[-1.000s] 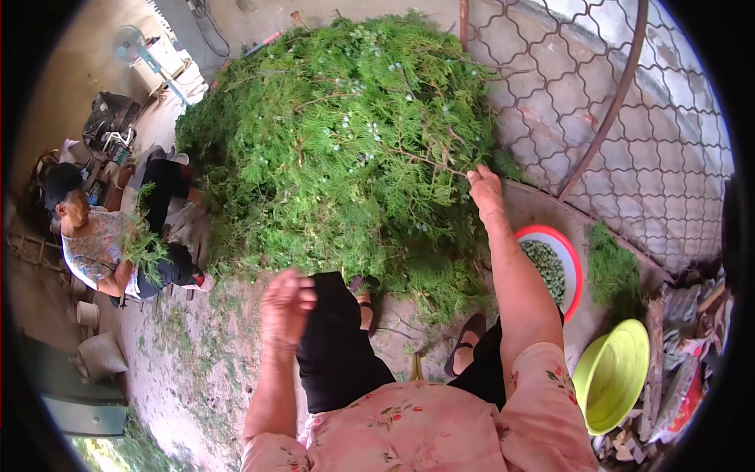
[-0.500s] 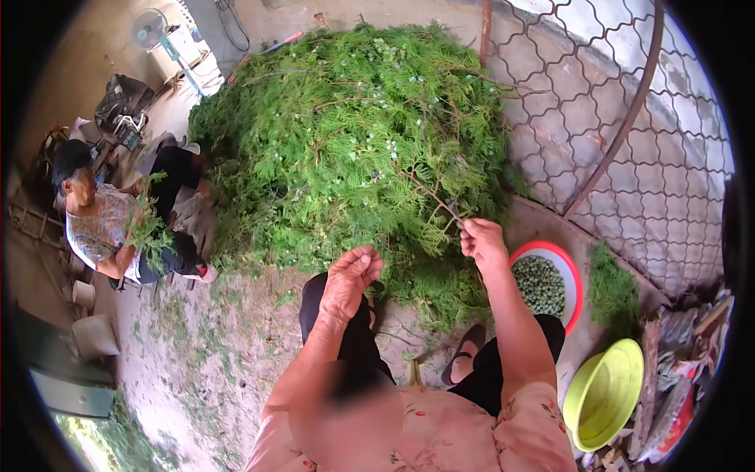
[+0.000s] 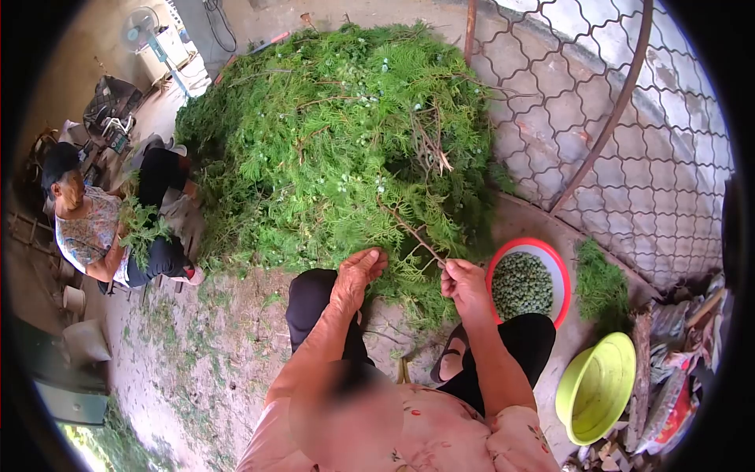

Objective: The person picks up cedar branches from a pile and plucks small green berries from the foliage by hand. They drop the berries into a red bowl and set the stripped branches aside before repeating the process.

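Observation:
A big pile of green conifer cuttings (image 3: 314, 157) with small pale berries lies in front of me. My right hand (image 3: 465, 285) pinches the woody end of a branch (image 3: 410, 230), whose leafy part stretches up and left over the pile. To the left, my left hand (image 3: 360, 269) is held at the near edge of the pile with its fingers drawn together; whether anything is between them is too small to tell. Beside my right hand stands a red-rimmed basin (image 3: 561, 285) holding many green berries (image 3: 521, 285).
On the left another person (image 3: 94, 228) sits holding a green sprig (image 3: 141, 228). A fan (image 3: 140, 30) stands behind. At right are a wire mesh panel (image 3: 598, 134), green cuttings (image 3: 599, 277), a yellow-green basin (image 3: 596, 389) and a heap of wood and bags (image 3: 668, 393).
My right hand has moved down and left, closer to my left hand, drawing the branch with it. The view has shifted slightly.

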`<state>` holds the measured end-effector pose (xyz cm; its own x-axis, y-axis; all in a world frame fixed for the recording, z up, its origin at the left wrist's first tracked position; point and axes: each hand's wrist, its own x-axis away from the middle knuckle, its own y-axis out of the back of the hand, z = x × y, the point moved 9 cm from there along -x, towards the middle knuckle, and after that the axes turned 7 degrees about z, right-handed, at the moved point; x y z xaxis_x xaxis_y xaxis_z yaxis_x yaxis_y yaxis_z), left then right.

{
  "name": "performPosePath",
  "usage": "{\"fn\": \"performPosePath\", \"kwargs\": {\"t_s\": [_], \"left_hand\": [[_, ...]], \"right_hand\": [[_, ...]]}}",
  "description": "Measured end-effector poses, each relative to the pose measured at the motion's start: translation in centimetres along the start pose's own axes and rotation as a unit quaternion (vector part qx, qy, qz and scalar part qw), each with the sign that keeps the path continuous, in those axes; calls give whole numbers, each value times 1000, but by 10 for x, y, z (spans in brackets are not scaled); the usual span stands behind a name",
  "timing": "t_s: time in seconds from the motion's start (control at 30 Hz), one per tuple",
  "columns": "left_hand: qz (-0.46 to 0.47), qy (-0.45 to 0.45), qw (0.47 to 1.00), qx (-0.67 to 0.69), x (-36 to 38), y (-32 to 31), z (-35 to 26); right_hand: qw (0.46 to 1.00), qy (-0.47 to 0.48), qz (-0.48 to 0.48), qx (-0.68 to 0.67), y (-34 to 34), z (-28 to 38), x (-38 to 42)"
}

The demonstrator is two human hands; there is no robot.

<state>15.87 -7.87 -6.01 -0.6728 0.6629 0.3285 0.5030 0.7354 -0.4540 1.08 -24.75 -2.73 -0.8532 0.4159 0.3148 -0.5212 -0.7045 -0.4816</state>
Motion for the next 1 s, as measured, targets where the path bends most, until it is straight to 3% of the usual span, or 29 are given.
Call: {"fn": "performPosePath", "kwargs": {"t_s": [0.1, 0.3, 0.4, 0.53, 0.67, 0.8, 1.0], "left_hand": [[11, -12, 1000, -3, 1, -5, -4], [-45, -12, 996, 70, 5, 9, -5], [26, -63, 968, 241, 3, 0, -15], [-3, -20, 979, 203, 6, -3, -9], [36, 24, 989, 144, -2, -2, 8], [34, 70, 980, 183, 17, -21, 13], [-38, 47, 987, 150, 18, -6, 29]], "right_hand": [[997, 2, 2, 74, -14, -9, 14], [999, -19, 22, 36, -20, -35, 52], [999, -34, 18, 22, -14, -56, 63], [996, -43, 2, 77, -6, -88, 81], [990, -49, 1, 129, -14, -98, 98], [982, -74, 53, 166, -8, -130, 108], [977, -76, 55, 190, -4, -134, 107]]}}
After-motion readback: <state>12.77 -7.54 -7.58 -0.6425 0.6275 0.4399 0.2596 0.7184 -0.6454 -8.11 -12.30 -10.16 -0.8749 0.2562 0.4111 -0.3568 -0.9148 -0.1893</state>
